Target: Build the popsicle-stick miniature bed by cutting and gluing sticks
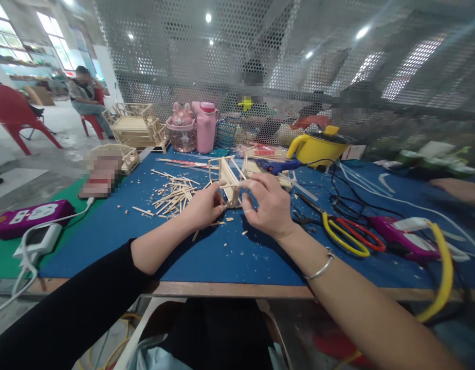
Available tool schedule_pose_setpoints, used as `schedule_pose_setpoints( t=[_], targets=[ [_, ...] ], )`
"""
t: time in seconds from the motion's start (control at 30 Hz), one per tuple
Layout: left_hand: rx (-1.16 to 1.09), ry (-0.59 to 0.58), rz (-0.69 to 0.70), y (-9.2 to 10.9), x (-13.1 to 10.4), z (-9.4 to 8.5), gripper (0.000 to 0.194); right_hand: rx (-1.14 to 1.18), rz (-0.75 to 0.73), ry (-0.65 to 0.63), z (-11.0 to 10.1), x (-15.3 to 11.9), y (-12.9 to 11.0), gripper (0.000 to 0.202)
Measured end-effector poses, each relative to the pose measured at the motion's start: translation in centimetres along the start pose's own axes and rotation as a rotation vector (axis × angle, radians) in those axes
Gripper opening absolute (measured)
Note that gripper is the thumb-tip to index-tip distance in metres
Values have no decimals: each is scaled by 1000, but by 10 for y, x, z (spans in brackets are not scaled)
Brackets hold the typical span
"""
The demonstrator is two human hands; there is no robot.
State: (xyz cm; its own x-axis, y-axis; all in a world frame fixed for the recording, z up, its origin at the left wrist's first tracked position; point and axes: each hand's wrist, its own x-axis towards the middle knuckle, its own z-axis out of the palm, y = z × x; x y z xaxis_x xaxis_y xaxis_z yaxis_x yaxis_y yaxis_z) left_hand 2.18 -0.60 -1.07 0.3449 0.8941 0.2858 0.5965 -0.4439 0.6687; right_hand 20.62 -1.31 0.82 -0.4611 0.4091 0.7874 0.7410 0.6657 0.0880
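Observation:
Between my hands a small frame made of wooden sticks (229,180) stands tilted on the blue table mat. My left hand (204,206) grips its near left side between thumb and fingers. On the right side my right hand (267,203) has its thumb and index finger at the frame's edge, seemingly pinching it; the exact contact is small and partly hidden. Loose wooden sticks (178,196) lie in a pile left of my left hand. Just beyond my right hand is a blue glue gun (278,166), resting by another stick piece.
Scissors with yellow and red handles (345,234) lie at right, near cables and a purple power strip (405,237). A yellow pot (318,148), a pink bottle (205,128) and finished stick models (135,126) stand behind. A phone (102,174) lies left. Another person's hand (459,189) is far right.

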Motion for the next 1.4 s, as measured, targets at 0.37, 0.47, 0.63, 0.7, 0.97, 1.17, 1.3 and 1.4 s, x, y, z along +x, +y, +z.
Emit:
schedule_pose_setpoints(
  t=[0.37,0.47,0.63,0.7,0.97,1.17,1.3,1.4],
  targets=[
    [-428,-38,-13,23,10,-25,66,333,200,-160,-25,51,26,14],
    [-611,-67,-59,40,12,-28,69,400,281,-28,-34,52,28,12],
    [-684,-110,-179,50,2,-17,58,470,362,52,-29,39,28,16],
    [-707,-93,-200,51,-4,-12,57,445,311,59,-30,37,26,18],
    [-808,-65,-180,54,-14,-10,68,161,-67,-125,-70,22,-3,23],
    [-822,-72,-166,61,-21,-19,71,68,-116,-108,-67,14,3,54],
    [-872,-17,-207,65,-21,-23,76,111,-42,-68,-67,33,12,32],
    [-898,27,-267,67,-17,-30,79,210,-23,-62,-74,48,8,21]
  ],
)
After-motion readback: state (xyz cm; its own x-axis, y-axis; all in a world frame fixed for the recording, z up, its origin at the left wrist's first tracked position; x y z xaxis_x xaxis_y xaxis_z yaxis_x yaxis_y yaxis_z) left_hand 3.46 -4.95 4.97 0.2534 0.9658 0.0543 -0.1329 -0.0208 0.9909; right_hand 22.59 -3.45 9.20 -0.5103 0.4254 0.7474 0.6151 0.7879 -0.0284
